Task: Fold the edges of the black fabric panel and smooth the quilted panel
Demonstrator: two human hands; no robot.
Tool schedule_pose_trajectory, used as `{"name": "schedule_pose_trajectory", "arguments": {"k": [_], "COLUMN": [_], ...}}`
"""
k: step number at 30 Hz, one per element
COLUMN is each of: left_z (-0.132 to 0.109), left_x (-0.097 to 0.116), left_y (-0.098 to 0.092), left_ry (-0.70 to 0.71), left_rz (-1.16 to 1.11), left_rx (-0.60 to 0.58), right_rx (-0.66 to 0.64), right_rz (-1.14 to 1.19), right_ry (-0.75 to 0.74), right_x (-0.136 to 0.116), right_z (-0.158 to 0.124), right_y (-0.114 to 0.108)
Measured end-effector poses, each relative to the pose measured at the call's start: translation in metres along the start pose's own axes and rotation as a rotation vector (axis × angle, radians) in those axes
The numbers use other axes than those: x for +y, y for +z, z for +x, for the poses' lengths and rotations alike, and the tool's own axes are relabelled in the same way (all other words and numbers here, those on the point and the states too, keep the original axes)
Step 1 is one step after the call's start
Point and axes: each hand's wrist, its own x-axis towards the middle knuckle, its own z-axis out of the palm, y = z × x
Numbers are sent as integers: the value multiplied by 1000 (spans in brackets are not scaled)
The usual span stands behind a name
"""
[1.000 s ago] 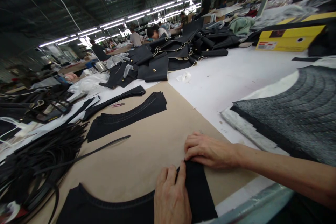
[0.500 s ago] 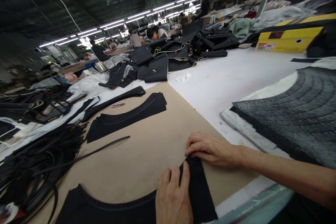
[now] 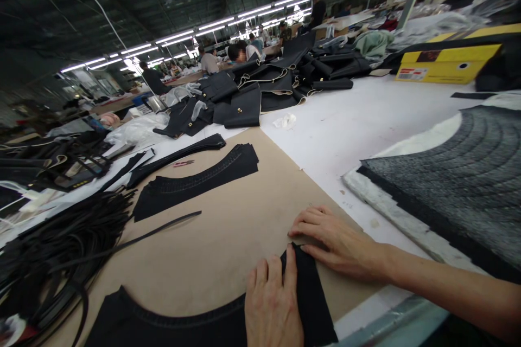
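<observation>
A black curved piece [image 3: 207,328] of fabric or soft leather lies on brown paper [image 3: 228,238] at the near edge of the table. My left hand [image 3: 273,303] rests flat on its right part, fingers stretched forward, the index finger close to the piece's pointed corner. Beside that corner is my right hand [image 3: 331,241], its fingertips on the paper and its thumb apart from them, at the corner's edge. Part of the black piece is covered by my left hand. Farther back lies a stack of similar curved black pieces [image 3: 199,179].
A tangle of black strips [image 3: 52,260] fills the left side. Small red snips [image 3: 183,164] lie behind the stack. Dark quilted material [image 3: 448,173] covers the right. Black panels [image 3: 244,108] are piled at the back, left of a yellow box [image 3: 448,64]. People work in the distance.
My right hand's fingers have spread away from the piece's corner, leaving its tip visible. My left hand has shifted slightly right and forward on the piece.
</observation>
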Motion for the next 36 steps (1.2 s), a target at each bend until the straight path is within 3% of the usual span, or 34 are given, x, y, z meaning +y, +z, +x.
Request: {"name": "schedule_pose_trajectory", "arguments": {"k": [10, 14, 18, 20, 24, 29, 33, 36], "left_z": [10, 9, -10, -24, -45, -50, -47, -46], "left_x": [2, -8, -29, -36, -38, -37, -36, -26], "left_y": [-2, -10, -17, -13, 3, 10, 11, 17], "left_ry": [52, -14, -199, -200, -115, -65, -50, -124], "left_rz": [-14, -175, -446, -486, -406, -311, -255, -115], "left_rx": [0, 17, 144, 220, 198, 205, 244, 311], "right_rx": [-24, -19, -15, 15, -4, -90, -71, 28], "right_rz": [-31, -40, 63, 100, -2, -126, -220, -343], "right_ry": [-12, -16, 5, 5, -92, -167, -194, -280], "right_x": [-3, -2, 2, 0, -18, -41, -39, -24], "right_z": [1, 1, 1, 0, 0, 4, 1, -7], "right_y": [2, 4, 5, 7, 14, 33, 46, 56]}}
